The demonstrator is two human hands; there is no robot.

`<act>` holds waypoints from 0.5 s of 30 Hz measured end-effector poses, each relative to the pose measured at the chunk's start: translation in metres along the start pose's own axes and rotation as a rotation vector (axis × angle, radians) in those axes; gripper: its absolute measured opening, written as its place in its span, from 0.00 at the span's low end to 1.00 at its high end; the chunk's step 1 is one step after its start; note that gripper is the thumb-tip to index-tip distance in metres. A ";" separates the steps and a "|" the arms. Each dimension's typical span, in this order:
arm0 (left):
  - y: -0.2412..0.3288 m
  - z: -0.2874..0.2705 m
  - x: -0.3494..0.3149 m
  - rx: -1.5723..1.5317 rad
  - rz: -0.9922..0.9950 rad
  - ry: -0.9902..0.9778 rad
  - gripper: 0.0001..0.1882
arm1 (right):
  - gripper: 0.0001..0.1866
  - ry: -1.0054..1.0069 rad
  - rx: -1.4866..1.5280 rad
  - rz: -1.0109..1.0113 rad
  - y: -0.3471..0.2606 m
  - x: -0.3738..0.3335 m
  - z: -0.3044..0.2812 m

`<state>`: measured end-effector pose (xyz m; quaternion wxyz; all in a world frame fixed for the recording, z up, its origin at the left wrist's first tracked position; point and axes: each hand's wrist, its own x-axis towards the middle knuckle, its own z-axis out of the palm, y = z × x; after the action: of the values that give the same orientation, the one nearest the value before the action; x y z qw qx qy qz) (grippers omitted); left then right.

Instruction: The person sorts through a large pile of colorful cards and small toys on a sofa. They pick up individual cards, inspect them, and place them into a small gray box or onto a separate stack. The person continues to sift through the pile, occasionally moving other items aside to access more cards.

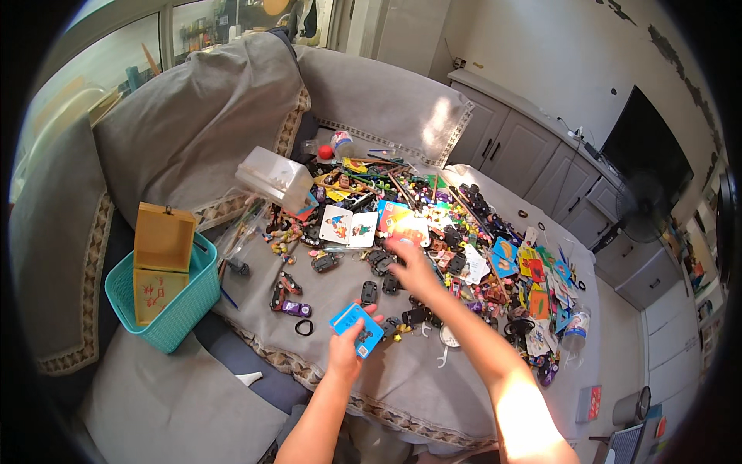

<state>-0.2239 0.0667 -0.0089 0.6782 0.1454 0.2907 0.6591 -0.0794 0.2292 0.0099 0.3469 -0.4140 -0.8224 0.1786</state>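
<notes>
So, biggest thing going on is the grey sofa cover (402,387) spread out flat, with big grey cushions (193,116) propped up behind it. Spread across most of the cover is a messy heap of small toys and picture cards (464,240), with a clear plastic box (274,178) tipped on its side at the heap's far left edge. Off to the left sits a teal plastic basket (197,298) with a yellowish wooden box (162,240) standing inside it. Then the person's right hand (413,267) is stretched out over the pile, fingers spread apart and reaching down among the little dark toy cars, can't tell if it's actually touching one. The left hand (348,344) is nearer the body, fingers clamped on a small blue card (357,329) held just above the cover's front part.
</notes>
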 end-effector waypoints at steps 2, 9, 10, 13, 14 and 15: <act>-0.007 -0.002 0.005 0.058 -0.030 -0.014 0.24 | 0.30 -0.016 -0.309 0.070 0.047 0.033 -0.008; -0.006 0.000 0.012 0.118 -0.040 -0.030 0.24 | 0.63 -0.360 -0.547 0.077 0.042 0.108 -0.018; -0.007 -0.003 0.014 0.096 -0.050 -0.040 0.26 | 0.60 -0.351 -0.552 0.091 0.048 0.109 -0.016; -0.005 -0.004 0.017 0.119 -0.043 0.014 0.24 | 0.52 -0.333 -0.567 0.134 0.072 0.105 -0.009; -0.005 -0.005 0.017 0.122 -0.047 0.031 0.25 | 0.49 -0.327 -0.573 0.152 0.080 0.101 -0.007; -0.005 -0.005 0.017 0.120 -0.048 0.043 0.25 | 0.47 -0.320 -0.586 0.166 0.080 0.098 -0.009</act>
<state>-0.2234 0.0825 -0.0193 0.6776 0.1644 0.3476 0.6269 -0.0691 0.3553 0.0111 0.0640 -0.5283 -0.8463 0.0252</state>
